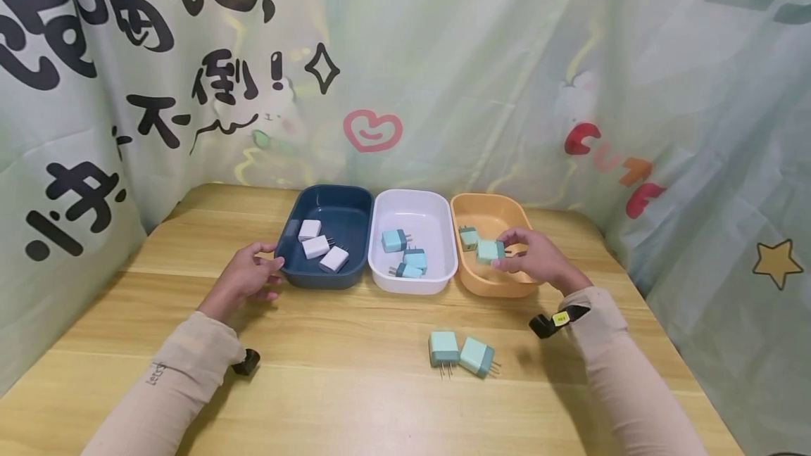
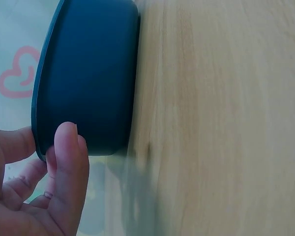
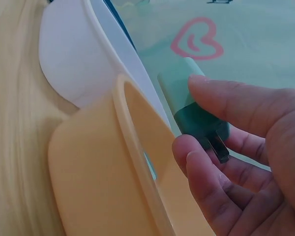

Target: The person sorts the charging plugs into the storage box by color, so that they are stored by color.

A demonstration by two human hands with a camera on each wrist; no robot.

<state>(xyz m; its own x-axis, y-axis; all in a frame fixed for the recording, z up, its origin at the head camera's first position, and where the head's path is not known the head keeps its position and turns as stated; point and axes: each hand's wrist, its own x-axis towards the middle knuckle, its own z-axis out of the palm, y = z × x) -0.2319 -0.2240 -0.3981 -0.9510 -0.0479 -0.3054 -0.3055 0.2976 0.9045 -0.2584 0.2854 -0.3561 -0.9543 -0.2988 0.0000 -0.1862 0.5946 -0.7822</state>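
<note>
My right hand pinches a mint-green charger plug between thumb and fingers, its prongs toward the palm. It holds that plug over the orange bin, where another green charger plug lies. At the near left corner of the dark blue bin, my left hand grips the edge; the left wrist view shows the thumb at the rim and a finger against the outer wall. White charger plugs lie in the dark blue bin. Light-blue charger plugs lie in the white bin.
The three bins stand side by side at the back of the wooden table. Two green charger plugs lie on the table in front of them. A printed curtain hangs behind and at both sides.
</note>
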